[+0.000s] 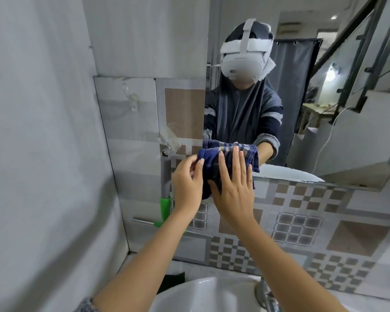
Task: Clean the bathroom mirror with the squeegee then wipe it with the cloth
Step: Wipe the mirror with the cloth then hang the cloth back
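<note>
tiled bathroom wall [302, 221] behind, mirror [324, 109] above the white sink [200, 293]. right hand [232, 190] spread flat on a blue checked cloth [212, 158] at the mirror's lower left corner; left hand [187, 183] pinching the cloth's edge. squeegee [164, 194] (green-handled) hanging just left, apart from both.

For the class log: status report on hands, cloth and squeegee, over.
Left hand pinching blue checked cloth, right hand flat on it, at mirror corner. Green-handled squeegee hangs left, clear.
</note>
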`<action>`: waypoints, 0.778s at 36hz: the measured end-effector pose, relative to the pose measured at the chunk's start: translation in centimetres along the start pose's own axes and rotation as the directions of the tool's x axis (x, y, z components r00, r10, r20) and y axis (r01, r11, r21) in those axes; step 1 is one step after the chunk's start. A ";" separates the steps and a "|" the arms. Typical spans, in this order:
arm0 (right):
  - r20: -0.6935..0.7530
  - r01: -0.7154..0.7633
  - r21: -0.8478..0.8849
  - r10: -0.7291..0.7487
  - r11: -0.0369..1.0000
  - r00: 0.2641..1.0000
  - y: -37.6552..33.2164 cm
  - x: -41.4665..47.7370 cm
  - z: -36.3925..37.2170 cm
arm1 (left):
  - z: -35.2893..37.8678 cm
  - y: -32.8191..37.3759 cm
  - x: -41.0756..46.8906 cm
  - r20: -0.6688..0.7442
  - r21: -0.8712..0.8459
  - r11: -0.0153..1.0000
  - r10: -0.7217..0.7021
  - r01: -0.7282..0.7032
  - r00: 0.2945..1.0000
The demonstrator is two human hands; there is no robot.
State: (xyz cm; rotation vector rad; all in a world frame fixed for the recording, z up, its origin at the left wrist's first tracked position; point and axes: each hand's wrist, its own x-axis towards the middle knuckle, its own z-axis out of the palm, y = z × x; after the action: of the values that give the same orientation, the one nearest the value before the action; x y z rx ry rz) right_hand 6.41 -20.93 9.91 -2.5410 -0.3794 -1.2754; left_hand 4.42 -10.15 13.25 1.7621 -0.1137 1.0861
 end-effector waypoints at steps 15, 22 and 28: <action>0.040 0.013 0.597 -0.046 0.802 0.998 -1.4 -2.2 -8.7 | -6.1 4.3 1.6 0.387 0.043 0.872 0.436 -0.488 0.813; 0.152 -0.091 0.804 -0.054 0.588 0.987 -2.8 -2.5 -11.8 | -9.8 7.1 0.3 0.435 -0.044 0.837 0.507 -0.546 0.744; 0.098 -0.063 0.808 -0.028 0.585 0.995 -4.4 -3.9 -13.0 | -12.6 8.1 -0.8 0.481 0.031 0.815 0.495 -0.578 0.724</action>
State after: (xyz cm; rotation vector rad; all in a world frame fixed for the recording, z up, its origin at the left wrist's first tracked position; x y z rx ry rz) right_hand -7.00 -21.85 14.78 -1.7785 -0.7557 -0.6879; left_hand -8.00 -4.40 19.27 2.1972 -0.9027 1.0791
